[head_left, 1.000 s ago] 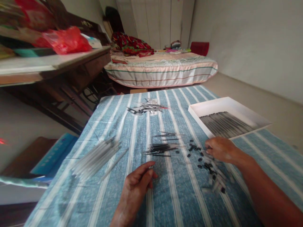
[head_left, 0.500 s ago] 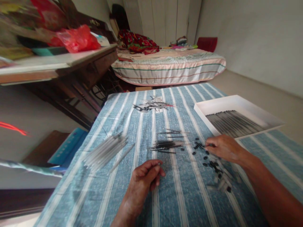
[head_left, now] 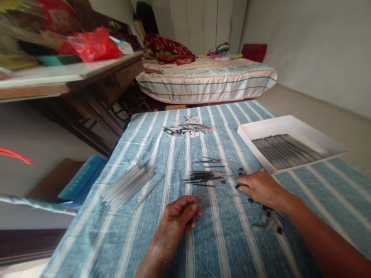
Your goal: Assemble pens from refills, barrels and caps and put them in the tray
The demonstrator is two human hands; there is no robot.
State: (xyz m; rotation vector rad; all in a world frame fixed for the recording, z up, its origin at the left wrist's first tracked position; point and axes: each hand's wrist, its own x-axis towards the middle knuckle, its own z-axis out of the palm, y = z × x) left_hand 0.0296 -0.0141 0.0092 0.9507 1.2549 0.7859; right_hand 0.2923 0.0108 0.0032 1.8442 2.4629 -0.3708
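Observation:
My left hand point(head_left: 179, 216) hovers near the front of the table, thumb and fingers pinched together. A tiny tip shows at its fingertips, too small to name. Further right, my right hand point(head_left: 263, 189) has thumb and finger closed on a small black plug point(head_left: 239, 186) at the cloth. More black plugs point(head_left: 251, 200) lie beside and partly beneath that hand. Close below them is a small heap of clear caps with black ends point(head_left: 272, 224). Between the hands and beyond them lie dark pen refills point(head_left: 204, 176). Clear pen barrels point(head_left: 130, 183) are bundled on the left.
A white box point(head_left: 261, 154) at the right holds a row of dark pens point(head_left: 285, 150). Mixed pen parts point(head_left: 188, 128) lie at the far end of the striped cloth point(head_left: 162, 247). A side table point(head_left: 110, 67) stands left, a bed point(head_left: 205, 83) behind.
My right hand has moved left and slightly toward me over the black plugs, now covering several of them. My left hand has stayed almost still.

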